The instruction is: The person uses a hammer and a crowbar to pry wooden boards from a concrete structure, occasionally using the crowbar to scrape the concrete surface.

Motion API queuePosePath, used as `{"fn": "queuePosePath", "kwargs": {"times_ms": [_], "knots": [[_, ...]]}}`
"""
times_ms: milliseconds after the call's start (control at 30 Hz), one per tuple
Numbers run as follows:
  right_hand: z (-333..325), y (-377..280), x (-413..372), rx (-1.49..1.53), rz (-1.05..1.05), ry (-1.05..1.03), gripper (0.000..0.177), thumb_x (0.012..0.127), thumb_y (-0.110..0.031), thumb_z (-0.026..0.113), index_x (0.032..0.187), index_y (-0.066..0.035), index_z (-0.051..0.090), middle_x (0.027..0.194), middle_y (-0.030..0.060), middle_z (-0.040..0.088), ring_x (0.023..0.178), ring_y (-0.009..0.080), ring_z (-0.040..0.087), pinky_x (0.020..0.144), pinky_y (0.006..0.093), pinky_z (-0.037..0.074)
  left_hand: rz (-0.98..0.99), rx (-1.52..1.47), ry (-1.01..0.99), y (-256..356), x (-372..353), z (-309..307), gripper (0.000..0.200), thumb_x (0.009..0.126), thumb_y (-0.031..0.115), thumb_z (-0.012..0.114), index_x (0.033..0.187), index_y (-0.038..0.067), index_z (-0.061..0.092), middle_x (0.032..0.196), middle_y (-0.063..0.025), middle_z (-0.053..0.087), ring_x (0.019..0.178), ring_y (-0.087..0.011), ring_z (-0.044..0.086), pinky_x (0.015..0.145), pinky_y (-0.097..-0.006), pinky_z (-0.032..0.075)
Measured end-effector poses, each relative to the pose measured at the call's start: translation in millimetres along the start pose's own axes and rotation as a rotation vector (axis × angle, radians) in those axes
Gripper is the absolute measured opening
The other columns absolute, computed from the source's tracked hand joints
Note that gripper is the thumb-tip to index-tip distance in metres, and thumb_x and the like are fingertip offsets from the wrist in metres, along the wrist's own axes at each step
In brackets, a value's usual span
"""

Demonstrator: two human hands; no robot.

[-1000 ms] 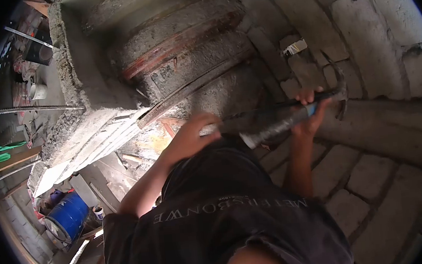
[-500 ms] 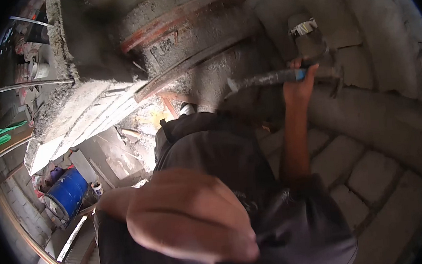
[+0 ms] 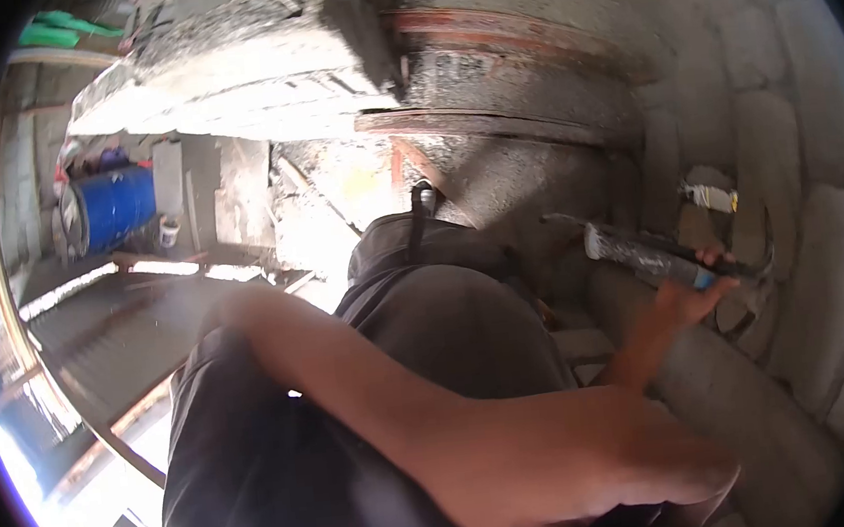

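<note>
My right hand (image 3: 691, 302) is closed around a hammer (image 3: 647, 256) close to its head. The worn, pale grey grip with a blue band points left, and the dark curved head lies to the right near the block wall (image 3: 812, 129). Close to the camera, my left forearm crosses in front of my dark clothes (image 3: 437, 322). My left hand (image 3: 651, 469) is bent and curled at the lower right. Its fingers are mostly hidden beneath it, and I cannot make out what lies within them.
A rough concrete slab edge (image 3: 226, 90) juts in at upper left. Reddish boards (image 3: 512, 30) run along rough concrete. At left are a blue barrel (image 3: 116, 208), a small bucket (image 3: 169, 230) and green cloth (image 3: 55, 30). A pale object with yellow (image 3: 710, 198) is against the wall.
The view has turned, so the slab and barrel sit higher. My right hand appears lower and further right with the hammer. My left hand has swung rightward across the view.
</note>
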State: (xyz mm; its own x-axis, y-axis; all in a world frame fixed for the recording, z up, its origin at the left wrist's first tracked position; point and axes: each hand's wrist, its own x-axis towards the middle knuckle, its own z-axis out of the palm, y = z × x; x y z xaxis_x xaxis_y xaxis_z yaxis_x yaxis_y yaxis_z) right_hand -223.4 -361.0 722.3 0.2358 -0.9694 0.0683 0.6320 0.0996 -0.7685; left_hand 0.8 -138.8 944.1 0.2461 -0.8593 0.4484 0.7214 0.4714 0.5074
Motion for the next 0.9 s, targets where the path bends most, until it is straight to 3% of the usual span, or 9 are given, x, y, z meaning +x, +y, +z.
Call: {"fn": "queuePosePath", "kwargs": {"times_ms": [67,133,267,333,533,600,733,833,900], "knots": [[-0.3,5.5,-6.0,0.039,0.054,-0.043,0.044,0.093,-0.050,0.058,0.114,-0.012,0.049,0.092,0.0035,0.047,0.090,0.0182,0.048,0.091,0.0371,0.043,0.041,0.057,-0.058,14.5,-1.8,-8.1,0.019,0.089,0.008,0.064,0.077,-0.002,0.055,0.068,-0.0089,0.056,0.059,-0.0232,0.059,0.052,-0.0326,0.044],[10.2,3.5,-8.9,-0.029,0.042,0.042,0.045,0.093,-0.051,0.057,0.114,-0.012,0.049,0.092,0.0032,0.046,0.091,0.0180,0.047,0.092,0.0371,0.041,-0.202,0.041,-0.183,37.8,-0.2,-16.2,0.014,0.092,0.010,0.062,0.083,0.000,0.058,0.073,-0.0107,0.058,0.060,-0.0212,0.059,0.055,-0.0329,0.045],[27.7,4.5,-16.3,-0.077,0.067,-0.053,0.046,0.093,-0.053,0.055,0.114,-0.013,0.047,0.092,0.0024,0.046,0.093,0.0175,0.046,0.096,0.0364,0.038,-0.060,0.335,-0.286,33.7,-22.8,-49.0,0.015,0.087,0.013,0.068,0.084,0.000,0.061,0.079,-0.0133,0.063,0.073,-0.0264,0.065,0.061,-0.0337,0.050],[31.9,7.2,-17.6,-0.019,0.102,-0.106,0.045,0.094,-0.053,0.055,0.115,-0.014,0.047,0.092,0.0019,0.046,0.092,0.0174,0.046,0.096,0.0366,0.038,-0.225,0.334,-0.316,40.7,-33.5,-69.1,0.012,0.090,0.011,0.065,0.089,0.000,0.061,0.080,-0.0135,0.060,0.073,-0.0283,0.063,0.065,-0.0371,0.047],[51.6,32.8,-22.9,0.036,0.112,-0.209,0.039,0.098,-0.051,0.046,0.111,-0.015,0.051,0.090,0.0013,0.047,0.090,0.0170,0.046,0.093,0.0374,0.042,-0.676,1.165,0.065,28.9,-74.1,-149.6,0.023,0.095,0.026,0.061,0.094,0.002,0.062,0.083,-0.0126,0.066,0.078,-0.0255,0.066,0.067,-0.0356,0.050],[57.5,36.8,-27.0,0.035,0.118,-0.205,0.038,0.099,-0.050,0.045,0.111,-0.015,0.051,0.089,0.0016,0.046,0.089,0.0176,0.045,0.095,0.0385,0.041,-0.695,1.263,0.223,6.0,-98.5,-184.6,0.033,0.095,0.034,0.059,0.097,0.002,0.062,0.083,-0.0142,0.066,0.079,-0.0289,0.066,0.071,-0.0368,0.051],[74.3,39.5,-38.6,0.174,0.183,-0.185,0.037,0.099,-0.049,0.044,0.111,-0.014,0.050,0.087,0.0016,0.045,0.088,0.0181,0.044,0.097,0.0394,0.040,-0.778,1.459,0.211,-22.0,-130.7,-227.2,0.036,0.094,0.038,0.059,0.097,0.002,0.063,0.085,-0.0136,0.065,0.084,-0.0318,0.066,0.078,-0.0393,0.051],[92.9,42.5,-43.0,0.278,0.199,-0.266,0.032,0.100,-0.045,0.046,0.110,-0.015,0.049,0.089,0.0023,0.044,0.089,0.0189,0.044,0.095,0.0388,0.045,-0.829,1.435,0.164,-36.7,-143.7,-240.1,0.040,0.092,0.040,0.059,0.107,0.003,0.061,0.101,-0.0142,0.063,0.100,-0.0340,0.062,0.088,-0.0420,0.048],[105.3,39.5,-46.4,0.364,0.182,-0.334,0.032,0.100,-0.046,0.047,0.110,-0.016,0.049,0.088,0.0023,0.043,0.088,0.0183,0.043,0.090,0.0361,0.046,-0.686,1.577,0.147,-48.4,-146.6,-238.2,0.045,0.092,0.040,0.060,0.119,0.005,0.057,0.118,-0.0153,0.055,0.115,-0.0344,0.054,0.096,-0.0428,0.043]]}}
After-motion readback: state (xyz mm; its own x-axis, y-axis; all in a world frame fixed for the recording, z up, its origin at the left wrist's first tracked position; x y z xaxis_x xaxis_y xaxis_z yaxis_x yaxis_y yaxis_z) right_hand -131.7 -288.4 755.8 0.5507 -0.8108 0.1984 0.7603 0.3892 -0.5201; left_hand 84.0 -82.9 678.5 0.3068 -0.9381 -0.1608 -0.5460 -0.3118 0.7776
